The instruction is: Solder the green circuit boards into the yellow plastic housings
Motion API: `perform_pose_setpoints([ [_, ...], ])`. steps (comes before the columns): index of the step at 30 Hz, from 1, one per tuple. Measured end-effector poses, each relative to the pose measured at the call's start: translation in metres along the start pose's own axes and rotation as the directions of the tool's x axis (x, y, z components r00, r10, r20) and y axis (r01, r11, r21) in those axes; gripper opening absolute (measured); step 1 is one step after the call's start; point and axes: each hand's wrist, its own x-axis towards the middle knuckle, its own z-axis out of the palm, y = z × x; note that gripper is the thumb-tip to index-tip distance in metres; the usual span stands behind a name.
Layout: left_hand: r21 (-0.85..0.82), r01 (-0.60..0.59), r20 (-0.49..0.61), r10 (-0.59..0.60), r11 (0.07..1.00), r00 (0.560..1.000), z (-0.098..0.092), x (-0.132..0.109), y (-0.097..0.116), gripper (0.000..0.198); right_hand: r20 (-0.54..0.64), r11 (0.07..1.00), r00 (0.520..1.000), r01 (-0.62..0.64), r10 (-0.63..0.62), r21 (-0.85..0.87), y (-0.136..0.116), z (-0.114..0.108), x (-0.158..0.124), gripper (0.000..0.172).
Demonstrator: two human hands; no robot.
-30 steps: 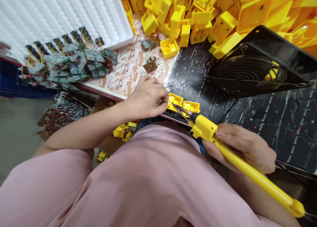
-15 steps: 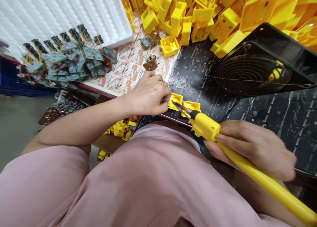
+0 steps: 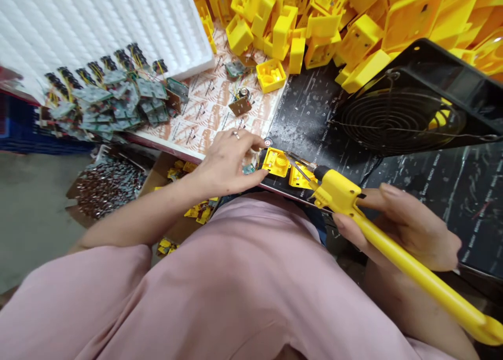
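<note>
My left hand (image 3: 231, 162) is held low at the table's front edge, its thumb and forefinger apart and nothing gripped between them. Just right of its fingertips sits an open yellow plastic housing (image 3: 276, 162), with a second yellow housing (image 3: 301, 176) beside it. Part of a green circuit board (image 3: 249, 168) shows under the left hand; the rest is hidden. My right hand (image 3: 408, 229) is closed around a yellow soldering gun (image 3: 340, 192) with a long handle. Its metal tip points left, over the gap between the two housings. A small round part (image 3: 268, 142) lies behind the first housing.
Wired circuit boards (image 3: 121, 103) are heaped against a white foam sheet (image 3: 118, 24). Yellow housings (image 3: 283, 30) pile up at the back. A black fan (image 3: 393, 113) stands at the right. One brown board (image 3: 240, 106) lies behind my left hand. Boxes of parts (image 3: 110, 187) stand below.
My left hand has opened and drawn back left from the first housing, uncovering it. The soldering gun's tip has moved right and out of that housing.
</note>
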Motion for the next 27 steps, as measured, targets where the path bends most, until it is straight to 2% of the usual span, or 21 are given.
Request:
perform_pose_setpoints([
  [3, -0.158, 0.017, -0.161, -0.042, 0.987, 0.986, 0.014, -0.013, -0.004, 0.019, -0.062, 1.0, 0.998, 0.0, -0.001, -0.015, 0.002, 0.007, -0.007, 0.082],
  [6, -0.358, -0.021, -0.236, -0.068, 0.933, 0.969, 0.019, -0.013, -0.006, 0.02, -0.035, 1.0, 0.999, 0.008, -0.008, -0.001, 0.006, 0.009, -0.007, 0.081],
  [9, -0.381, 0.027, -0.193, -0.108, 0.924, 0.975, 0.016, -0.007, -0.004, 0.019, -0.076, 0.996, 0.993, 0.084, -0.085, -0.012, 0.011, 0.009, -0.003, 0.084],
  [13, -0.183, 0.03, -0.222, -0.071, 0.983, 0.972, 0.017, -0.005, 0.0, 0.022, -0.098, 0.988, 0.983, 0.152, -0.153, -0.012, 0.017, 0.008, -0.003, 0.089],
  [15, -0.247, 0.022, -0.218, -0.077, 0.969, 0.973, 0.019, -0.005, 0.0, 0.021, -0.107, 0.992, 0.986, 0.129, -0.129, -0.009, 0.019, 0.008, -0.006, 0.087],
  [19, -0.51, 0.121, -0.119, -0.209, 0.852, 0.971, 0.014, 0.0, -0.007, 0.028, -0.125, 0.992, 0.984, 0.127, -0.127, -0.008, 0.023, 0.008, -0.009, 0.085],
  [21, -0.447, 0.113, -0.118, -0.183, 0.888, 0.976, 0.007, 0.003, -0.01, 0.03, -0.12, 0.988, 0.98, 0.157, -0.157, -0.009, 0.024, 0.007, -0.007, 0.084],
  [24, -0.184, -0.012, -0.113, -0.009, 0.983, 0.994, -0.001, 0.007, -0.009, 0.028, -0.043, 0.989, 0.988, 0.148, -0.148, -0.004, 0.022, 0.005, -0.004, 0.087],
  [27, 0.005, -0.05, -0.09, 0.05, 0.999, 0.995, -0.001, 0.01, -0.005, 0.027, -0.007, 0.992, 0.992, 0.126, -0.126, 0.001, 0.016, 0.004, -0.006, 0.086],
])
